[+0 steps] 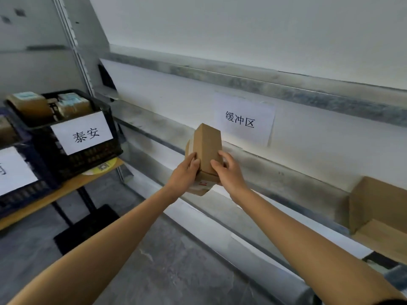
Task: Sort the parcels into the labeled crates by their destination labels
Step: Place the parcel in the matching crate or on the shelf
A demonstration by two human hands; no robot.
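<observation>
2 hands hold 1 parcel (208, 148) in the air in front of a wall sign (244, 119).

The parcel is a long, plain brown cardboard box pointing away from the camera, with pale tape along its left side and a white label with red marks at its near lower end. The left hand (187, 170) clasps its left side with the thumb on the top face, and the right hand (226, 172) curls round its right side; both grip it firmly. To the left, 2 crates sit on a table (66, 188): a black crate (97, 155) with a paper sign and 2 parcels inside, and a blue crate (44, 172) with its sign cut off. 1 open cardboard box (378, 208) stands at far right.
</observation>
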